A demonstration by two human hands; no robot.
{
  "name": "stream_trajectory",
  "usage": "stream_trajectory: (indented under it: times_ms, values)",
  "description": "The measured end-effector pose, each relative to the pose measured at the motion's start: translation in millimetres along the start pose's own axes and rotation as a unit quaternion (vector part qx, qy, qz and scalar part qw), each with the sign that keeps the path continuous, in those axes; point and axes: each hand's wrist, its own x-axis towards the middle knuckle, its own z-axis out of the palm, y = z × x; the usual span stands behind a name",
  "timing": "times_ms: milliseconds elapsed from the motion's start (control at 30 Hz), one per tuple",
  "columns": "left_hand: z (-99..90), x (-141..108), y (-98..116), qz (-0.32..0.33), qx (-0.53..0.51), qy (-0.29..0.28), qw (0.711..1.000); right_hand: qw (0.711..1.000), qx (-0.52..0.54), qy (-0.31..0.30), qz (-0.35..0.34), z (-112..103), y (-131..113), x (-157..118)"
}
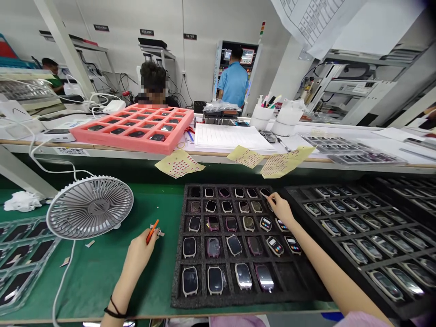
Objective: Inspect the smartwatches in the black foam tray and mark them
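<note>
My left hand (141,249) is closed around a slim orange pen-like tool (152,231), above the green mat. Small pale scraps (161,233) lie just by its fingertips. My right hand (281,207) reaches across a black foam tray (202,297) to its back right corner. There its fingers pinch the edge of a smartwatch (265,192), partly hidden by them. Strapless smartwatches sit face up in the tray's compartments. A few, such as the lit smartwatch (275,245), show coloured icons, while the others have dark screens.
A round fan (90,207) stands left, near a clear plastic tray (25,277). Another black tray of watches (361,227) lies right. On the shelf are a pink foam tray (170,145), papers (228,136) and a pen cup (261,117). Other people (234,79) are beyond.
</note>
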Motion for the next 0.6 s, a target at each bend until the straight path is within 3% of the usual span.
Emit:
stream_trajectory:
  times_ms: [167,300,433,600]
  values:
    - [-5.5,-3,1,-0.032,0.048,0.038,0.998,0.996,-0.066,-0.006,-0.064,8,-5,-12]
    - [-7.6,-6,15,-0.032,0.001,0.004,0.999,0.993,-0.060,-0.053,-0.083,21,-14,-17]
    - [0.9,-10,31,0.009,-0.055,-0.027,0.998,0.995,-0.006,-0.088,-0.050,32,-21,-13]
    - [12.4,-19,57,0.061,-0.127,-0.069,0.988,0.984,0.128,-0.123,0.013,26,-39,-10]
